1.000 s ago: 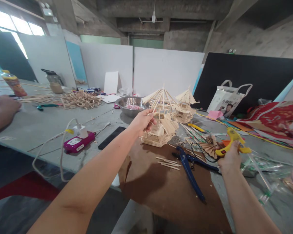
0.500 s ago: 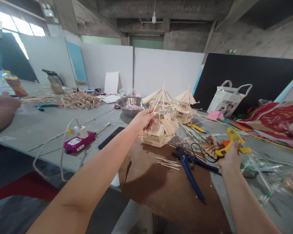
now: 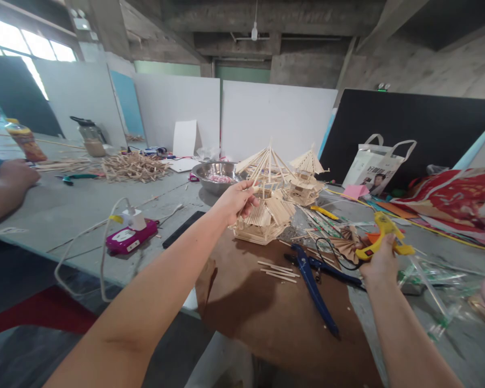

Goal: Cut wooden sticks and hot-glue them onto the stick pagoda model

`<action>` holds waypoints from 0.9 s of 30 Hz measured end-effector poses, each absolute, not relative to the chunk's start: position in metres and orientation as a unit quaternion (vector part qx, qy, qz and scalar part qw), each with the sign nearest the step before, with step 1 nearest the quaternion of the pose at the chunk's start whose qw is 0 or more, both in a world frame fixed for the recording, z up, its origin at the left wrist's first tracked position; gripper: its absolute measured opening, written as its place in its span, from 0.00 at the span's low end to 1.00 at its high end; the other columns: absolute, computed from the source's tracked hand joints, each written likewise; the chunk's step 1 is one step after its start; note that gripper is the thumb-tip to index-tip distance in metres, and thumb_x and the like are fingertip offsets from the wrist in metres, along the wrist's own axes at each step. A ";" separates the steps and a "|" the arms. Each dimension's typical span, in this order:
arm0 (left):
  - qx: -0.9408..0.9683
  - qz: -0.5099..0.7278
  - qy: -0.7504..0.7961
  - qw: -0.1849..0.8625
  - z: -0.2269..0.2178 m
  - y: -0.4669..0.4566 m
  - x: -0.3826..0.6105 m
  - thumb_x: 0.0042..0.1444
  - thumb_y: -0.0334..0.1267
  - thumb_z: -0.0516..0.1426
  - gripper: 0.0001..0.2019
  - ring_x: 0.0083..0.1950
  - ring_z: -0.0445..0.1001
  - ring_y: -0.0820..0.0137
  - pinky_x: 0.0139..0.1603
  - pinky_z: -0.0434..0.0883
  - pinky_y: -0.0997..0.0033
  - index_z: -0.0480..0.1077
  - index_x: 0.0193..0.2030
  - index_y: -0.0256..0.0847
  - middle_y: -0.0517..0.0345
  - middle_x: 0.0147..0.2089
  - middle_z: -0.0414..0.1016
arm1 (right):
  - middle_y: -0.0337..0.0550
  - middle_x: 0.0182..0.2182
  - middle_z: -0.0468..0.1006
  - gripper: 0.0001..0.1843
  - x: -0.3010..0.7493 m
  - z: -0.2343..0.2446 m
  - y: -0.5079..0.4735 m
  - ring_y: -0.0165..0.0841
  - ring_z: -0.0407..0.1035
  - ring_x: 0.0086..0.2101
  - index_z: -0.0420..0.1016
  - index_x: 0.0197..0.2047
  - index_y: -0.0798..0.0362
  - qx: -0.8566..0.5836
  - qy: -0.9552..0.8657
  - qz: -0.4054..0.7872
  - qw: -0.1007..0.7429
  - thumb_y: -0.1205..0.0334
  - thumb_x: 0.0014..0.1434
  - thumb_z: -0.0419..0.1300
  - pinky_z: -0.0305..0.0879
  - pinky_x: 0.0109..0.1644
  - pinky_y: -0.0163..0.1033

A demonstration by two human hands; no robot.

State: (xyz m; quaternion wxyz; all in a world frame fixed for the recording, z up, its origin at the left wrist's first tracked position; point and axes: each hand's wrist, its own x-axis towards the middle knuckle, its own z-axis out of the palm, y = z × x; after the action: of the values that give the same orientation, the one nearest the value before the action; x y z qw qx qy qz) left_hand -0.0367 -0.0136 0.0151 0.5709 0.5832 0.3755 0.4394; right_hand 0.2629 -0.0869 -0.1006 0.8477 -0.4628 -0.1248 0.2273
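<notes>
- The left hand (image 3: 236, 202) is stretched out over the desk (image 3: 64, 207), with its fingertips pinched on the middle tier of a stick pavilion (image 3: 267, 213).
- Whether a loose stick or a fixed part of the model is pinched cannot be told.
- The stick pavilion is stood upright at the far edge of a brown board (image 3: 275, 312), which is laid on the desk in front of the person.
- The right hand (image 3: 382, 264) is clenched around the handle of a yellow glue gun (image 3: 382, 237), which is held above the desk, to the right of the pavilion and apart from it.
- A second, smaller stick model (image 3: 305, 180) is seen just behind the pavilion, to its right.
- A few loose sticks (image 3: 278, 269) are laid on the board near the pavilion's base.
- Blue-handled cutters (image 3: 315, 283) are laid just right of those sticks, between the two hands.
- A steel bowl (image 3: 214, 177) is set behind the left hand.
- A black phone (image 3: 184, 228) and a pink power bank (image 3: 130, 238) with a white plug are seen left of the forearm.
- A heap of sticks (image 3: 133, 166) is piled farther back on the left.
- Another person's hand (image 3: 16, 175) is rested on the desk at the far left edge.
- A white tote bag (image 3: 378, 164) and red cloth (image 3: 452, 196) are placed at the right.
</notes>
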 end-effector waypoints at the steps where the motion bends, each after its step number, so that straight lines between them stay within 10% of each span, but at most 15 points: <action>1: 0.584 0.440 0.374 0.571 0.015 -0.014 -0.037 0.53 0.34 0.48 0.13 0.09 0.55 0.82 0.09 0.48 0.83 0.58 0.46 0.39 0.66 0.15 0.62 | 0.31 0.15 0.67 0.18 0.262 -0.100 -0.087 0.26 0.61 0.12 0.61 0.31 0.52 -0.463 -0.124 0.228 0.848 0.45 0.46 0.52 0.62 0.15 0.34; 27: 0.589 0.442 0.376 0.563 0.016 -0.011 -0.040 0.53 0.35 0.49 0.13 0.08 0.54 0.82 0.09 0.45 0.81 0.60 0.46 0.39 0.65 0.15 0.63 | 0.31 0.14 0.68 0.19 0.262 -0.101 -0.087 0.26 0.61 0.12 0.61 0.31 0.52 -0.454 -0.129 0.235 0.850 0.45 0.45 0.53 0.62 0.15 0.34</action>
State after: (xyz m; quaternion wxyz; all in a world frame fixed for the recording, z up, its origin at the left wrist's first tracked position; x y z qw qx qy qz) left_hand -0.0396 -0.0110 0.0157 0.5628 0.5888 0.3763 0.4415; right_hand 0.2616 -0.0872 -0.1006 0.8498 -0.4537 -0.1291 0.2351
